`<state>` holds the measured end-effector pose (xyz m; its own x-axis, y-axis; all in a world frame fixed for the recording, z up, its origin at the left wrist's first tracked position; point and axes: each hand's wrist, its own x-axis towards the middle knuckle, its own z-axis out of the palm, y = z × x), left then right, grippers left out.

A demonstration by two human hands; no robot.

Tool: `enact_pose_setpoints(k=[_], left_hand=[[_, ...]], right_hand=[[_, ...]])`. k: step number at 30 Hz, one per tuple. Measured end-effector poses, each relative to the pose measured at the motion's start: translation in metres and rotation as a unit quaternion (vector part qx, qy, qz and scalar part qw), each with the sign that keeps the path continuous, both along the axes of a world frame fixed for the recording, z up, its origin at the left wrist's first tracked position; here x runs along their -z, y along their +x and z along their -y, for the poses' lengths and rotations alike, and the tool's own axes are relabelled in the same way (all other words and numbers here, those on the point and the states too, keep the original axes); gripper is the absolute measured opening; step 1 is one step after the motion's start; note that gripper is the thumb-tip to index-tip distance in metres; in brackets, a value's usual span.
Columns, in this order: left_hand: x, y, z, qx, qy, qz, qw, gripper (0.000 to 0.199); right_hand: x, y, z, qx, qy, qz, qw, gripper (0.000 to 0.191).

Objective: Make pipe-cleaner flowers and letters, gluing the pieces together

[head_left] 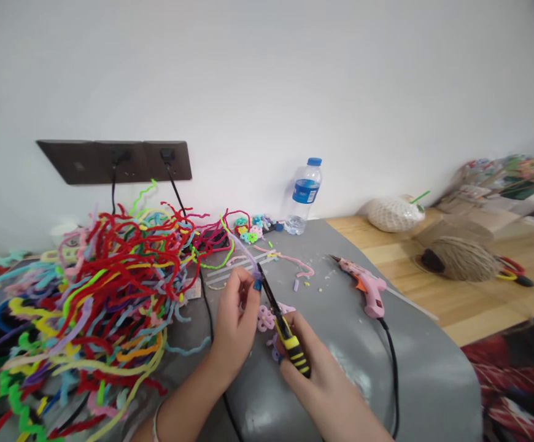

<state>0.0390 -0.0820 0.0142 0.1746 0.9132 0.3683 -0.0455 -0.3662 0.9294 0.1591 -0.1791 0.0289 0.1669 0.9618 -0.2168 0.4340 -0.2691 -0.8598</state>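
My left hand (236,319) pinches a lilac pipe cleaner (243,244) between thumb and fingers, and its free length slants up and away to the left. In my right hand (310,365) is a pair of pliers (282,325) with yellow and black handles. The dark, narrow jaws reach the pipe cleaner right beside my left fingertips; whether they grip it I cannot tell. Under the pliers, small pink and purple looped flower shapes (266,318) lie on the grey table surface (340,344), partly hidden by my right hand.
A big tangle of coloured pipe cleaners (110,294) covers the left side. To the right lies a pink glue gun (366,287) with a black cord. A water bottle (304,196) stands by the wall. Twine (463,258) and a white netted bundle (394,213) rest on the wooden table.
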Motion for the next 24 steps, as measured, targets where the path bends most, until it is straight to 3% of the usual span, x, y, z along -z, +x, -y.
enact_pose_setpoints(k=[12, 24], left_hand=[[-0.0011, -0.0021, -0.0023, 0.030, -0.021, -0.020, 0.999, 0.013], [-0.0025, -0.0019, -0.0056, 0.035, -0.036, -0.013, 0.999, 0.016]], right_hand=[[-0.0034, 0.0019, -0.0020, -0.011, 0.055, 0.008, 0.998, 0.024], [0.0009, 0.0050, -0.0088, -0.013, 0.057, 0.004, 0.998, 0.016]])
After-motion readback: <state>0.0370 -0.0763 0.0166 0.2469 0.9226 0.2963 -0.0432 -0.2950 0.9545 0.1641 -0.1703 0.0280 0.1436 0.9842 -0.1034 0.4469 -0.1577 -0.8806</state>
